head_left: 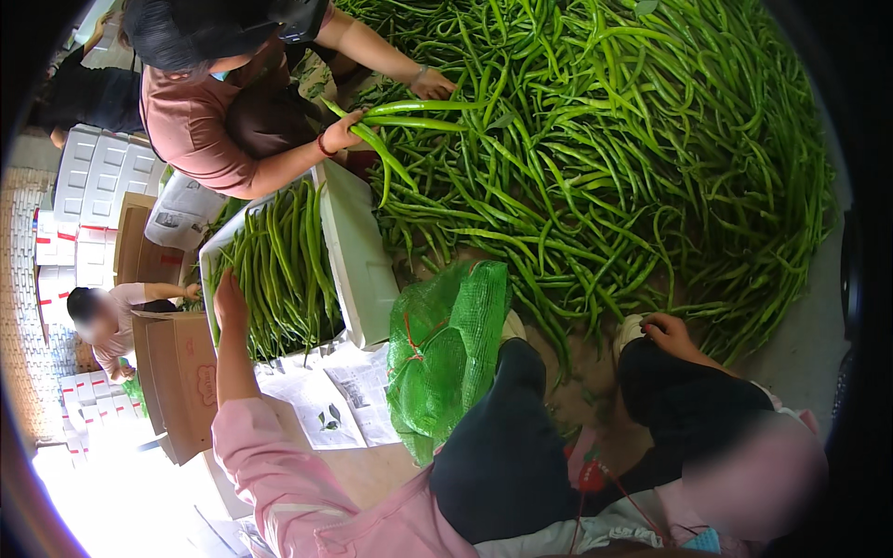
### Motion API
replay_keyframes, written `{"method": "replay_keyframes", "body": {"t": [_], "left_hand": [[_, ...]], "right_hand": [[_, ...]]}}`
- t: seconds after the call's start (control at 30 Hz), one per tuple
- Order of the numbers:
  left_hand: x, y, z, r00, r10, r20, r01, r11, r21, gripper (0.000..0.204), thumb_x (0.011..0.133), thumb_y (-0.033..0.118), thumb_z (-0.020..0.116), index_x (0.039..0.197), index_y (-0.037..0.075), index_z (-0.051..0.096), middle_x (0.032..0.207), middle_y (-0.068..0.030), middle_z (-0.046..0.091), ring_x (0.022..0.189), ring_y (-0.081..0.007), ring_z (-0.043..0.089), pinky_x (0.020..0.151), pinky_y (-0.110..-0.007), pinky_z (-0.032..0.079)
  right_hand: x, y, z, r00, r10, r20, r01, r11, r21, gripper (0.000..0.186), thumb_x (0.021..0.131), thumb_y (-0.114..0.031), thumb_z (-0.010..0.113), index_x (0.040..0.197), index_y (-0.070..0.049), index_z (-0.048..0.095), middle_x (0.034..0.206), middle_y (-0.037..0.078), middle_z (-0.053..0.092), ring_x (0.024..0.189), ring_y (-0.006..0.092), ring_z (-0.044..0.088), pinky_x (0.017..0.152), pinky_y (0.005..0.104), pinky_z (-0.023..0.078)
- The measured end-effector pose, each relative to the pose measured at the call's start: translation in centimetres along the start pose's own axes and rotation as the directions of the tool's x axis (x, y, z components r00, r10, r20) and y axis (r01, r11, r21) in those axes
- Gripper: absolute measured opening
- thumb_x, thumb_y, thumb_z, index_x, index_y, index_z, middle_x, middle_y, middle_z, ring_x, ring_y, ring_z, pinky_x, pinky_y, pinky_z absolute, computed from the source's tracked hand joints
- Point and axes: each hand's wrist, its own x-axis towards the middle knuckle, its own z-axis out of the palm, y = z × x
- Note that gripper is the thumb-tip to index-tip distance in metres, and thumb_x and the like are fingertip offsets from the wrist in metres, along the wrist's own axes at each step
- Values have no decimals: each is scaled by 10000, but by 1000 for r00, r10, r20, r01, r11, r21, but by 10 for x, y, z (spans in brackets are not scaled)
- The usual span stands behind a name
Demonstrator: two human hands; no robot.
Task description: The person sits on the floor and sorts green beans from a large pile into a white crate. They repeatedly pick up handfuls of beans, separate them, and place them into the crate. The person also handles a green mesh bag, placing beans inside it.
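Observation:
My left hand (230,299) reaches into the left side of a white foam box (358,256). Its fingers are stretched out against the long green peppers (284,265), which lie side by side in the box. My right hand (666,335) rests beside my cream shoe (625,333) and dark trouser leg, fingers loosely bent, with no object visible in it. Across the box a co-worker's hand (342,132) holds several long green peppers (419,113). That person's other hand (433,85) touches a large pile of loose peppers (595,158).
A green mesh bag (442,358) stands by my left leg. Newspaper (326,395) with a few leaves lies below the foam box. Cardboard boxes (177,372) and stacked white boxes (98,181) stand at the left, where another person (116,325) is at work.

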Motion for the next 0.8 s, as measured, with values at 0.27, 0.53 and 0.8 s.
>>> {"method": "replay_keyframes", "body": {"t": [0.27, 0.53, 0.8], "left_hand": [[-12, 48, 39, 951, -258, 172, 211, 944, 252, 165, 858, 232, 457, 908, 76, 479, 825, -195, 596, 737, -376, 581, 616, -461, 470], [7, 26, 31, 934, -326, 147, 243, 879, 409, 166, 870, 187, 419, 972, 78, 491, 949, -151, 588, 777, -298, 606, 651, -393, 511], [1, 37, 55, 946, -295, 138, 237, 914, 330, 153, 791, 157, 536, 888, 51, 484, 893, -169, 570, 801, -332, 590, 663, -416, 502]], "right_hand": [[-7, 1, -4, 998, 9, -56, -5, 998, 57, 141, 823, -76, 527, 919, -2, 599, 812, 105, 631, 738, 172, 609, 640, 305, 472], [-6, 2, -8, 1000, -19, -8, 18, 993, -115, 139, 813, -88, 537, 892, -1, 611, 811, 113, 632, 748, 192, 612, 644, 321, 474], [-4, 2, -3, 998, -26, -60, 25, 1000, -16, 134, 800, -60, 520, 879, -2, 611, 777, 103, 633, 705, 178, 611, 616, 303, 471]]}}
